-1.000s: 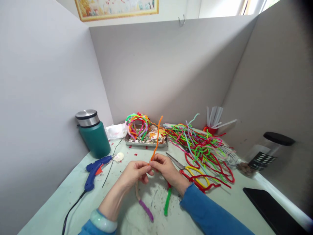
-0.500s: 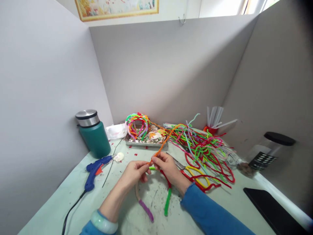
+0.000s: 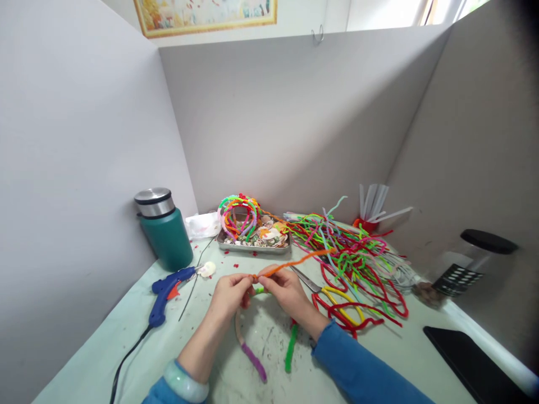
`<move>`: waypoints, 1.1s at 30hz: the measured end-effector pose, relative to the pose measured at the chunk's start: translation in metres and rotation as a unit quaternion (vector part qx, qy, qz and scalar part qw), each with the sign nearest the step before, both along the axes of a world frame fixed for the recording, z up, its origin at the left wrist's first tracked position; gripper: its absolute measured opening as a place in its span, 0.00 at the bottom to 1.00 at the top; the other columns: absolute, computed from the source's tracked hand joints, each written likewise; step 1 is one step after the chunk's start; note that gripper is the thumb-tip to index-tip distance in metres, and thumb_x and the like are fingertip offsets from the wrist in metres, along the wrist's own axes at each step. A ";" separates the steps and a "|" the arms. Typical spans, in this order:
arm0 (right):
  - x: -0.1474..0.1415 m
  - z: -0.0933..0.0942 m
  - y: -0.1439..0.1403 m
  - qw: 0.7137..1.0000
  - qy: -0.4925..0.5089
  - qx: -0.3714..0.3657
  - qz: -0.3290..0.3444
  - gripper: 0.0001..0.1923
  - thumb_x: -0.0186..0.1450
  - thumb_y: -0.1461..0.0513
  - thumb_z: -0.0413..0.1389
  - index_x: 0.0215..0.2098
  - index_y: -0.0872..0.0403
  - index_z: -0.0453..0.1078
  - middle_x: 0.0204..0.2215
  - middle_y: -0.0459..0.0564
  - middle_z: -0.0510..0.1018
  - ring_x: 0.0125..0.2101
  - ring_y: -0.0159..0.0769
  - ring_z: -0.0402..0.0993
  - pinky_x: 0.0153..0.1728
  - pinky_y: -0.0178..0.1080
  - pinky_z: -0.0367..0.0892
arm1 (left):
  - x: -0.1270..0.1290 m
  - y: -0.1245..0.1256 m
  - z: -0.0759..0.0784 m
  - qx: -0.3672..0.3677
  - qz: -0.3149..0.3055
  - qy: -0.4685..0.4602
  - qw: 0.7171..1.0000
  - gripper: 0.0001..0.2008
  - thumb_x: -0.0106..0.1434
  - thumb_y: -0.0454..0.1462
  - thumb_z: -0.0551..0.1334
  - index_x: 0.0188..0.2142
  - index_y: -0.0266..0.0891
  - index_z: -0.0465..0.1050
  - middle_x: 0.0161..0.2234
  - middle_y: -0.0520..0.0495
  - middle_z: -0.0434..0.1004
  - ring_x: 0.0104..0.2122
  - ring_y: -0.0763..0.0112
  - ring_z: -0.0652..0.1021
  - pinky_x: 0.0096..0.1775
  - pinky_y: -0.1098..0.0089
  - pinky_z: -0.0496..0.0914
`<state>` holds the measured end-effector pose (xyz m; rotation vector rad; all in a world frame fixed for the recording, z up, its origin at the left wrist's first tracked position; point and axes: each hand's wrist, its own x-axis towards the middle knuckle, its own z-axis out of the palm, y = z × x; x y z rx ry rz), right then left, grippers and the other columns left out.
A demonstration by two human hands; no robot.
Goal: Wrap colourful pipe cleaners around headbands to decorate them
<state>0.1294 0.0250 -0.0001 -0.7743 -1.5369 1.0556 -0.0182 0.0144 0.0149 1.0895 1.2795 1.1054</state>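
Shells and small pieces fill the flat metal tray (image 3: 252,246) at the back of the table (image 3: 96,359), and finished headbands (image 3: 238,213), wrapped in many colours, stand in it as arches. Left of it we see a green flask (image 3: 166,235) with a steel lid, closed. On the right stands a clear jar (image 3: 471,269) with a black lid; what is inside we cannot tell. White sticks (image 3: 373,202) stand in a small red cup behind a big loose pile of fuzzy pipe cleaners (image 3: 353,252), red, green and pink, all bent and tangled.

We hold a thin curved headband (image 3: 241,336) just above the table, in front of us. Its bare part is pale and smooth; one end is wrapped in purple fuzz, the other in green and red. Our left hand (image 3: 229,292) pinches the top of the arch, fingers closed on it. Our right hand (image 3: 284,289) pinches an orange pipe cleaner (image 3: 295,262) at the same place; this fuzzy wire goes out to the right, nearly level, over the scissors (image 3: 324,289) with yellow handles. A blue glue gun (image 3: 166,289) lies on the left, its cord running to the near edge.
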 end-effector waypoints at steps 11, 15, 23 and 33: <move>0.001 -0.001 -0.005 0.986 -0.068 0.152 -0.028 0.06 0.61 0.60 0.56 0.34 0.48 0.75 0.32 0.49 0.71 0.33 0.34 0.69 0.35 0.37 0.65 | -0.007 -0.002 0.007 -0.047 -0.053 -0.188 0.980 0.13 0.48 0.40 0.68 0.32 0.32 0.75 0.18 0.56 0.67 0.13 0.84 0.63 0.17 0.78 0.55; 0.003 -0.002 -0.003 0.985 -0.060 0.156 -0.031 0.06 0.62 0.60 0.56 0.35 0.48 0.75 0.32 0.49 0.72 0.33 0.35 0.69 0.36 0.38 0.65 | -0.011 -0.002 0.008 -0.068 -0.075 -0.223 0.970 0.14 0.48 0.38 0.68 0.34 0.33 0.75 0.20 0.56 0.68 0.13 0.85 0.63 0.17 0.78 0.56; 0.003 0.001 -0.005 0.983 -0.069 0.165 -0.035 0.06 0.62 0.62 0.55 0.35 0.49 0.75 0.31 0.49 0.72 0.33 0.35 0.70 0.35 0.38 0.65 | -0.007 -0.004 0.011 -0.078 -0.058 -0.227 0.969 0.14 0.48 0.38 0.69 0.33 0.32 0.75 0.20 0.56 0.68 0.14 0.85 0.64 0.17 0.79 0.57; 0.003 -0.005 -0.004 0.972 -0.103 0.204 -0.059 0.07 0.62 0.63 0.54 0.36 0.50 0.75 0.32 0.50 0.71 0.32 0.34 0.69 0.34 0.37 0.65 | 0.000 -0.003 0.003 -0.102 -0.035 -0.260 0.960 0.09 0.51 0.38 0.67 0.27 0.34 0.71 0.18 0.57 0.65 0.11 0.86 0.60 0.14 0.80 0.53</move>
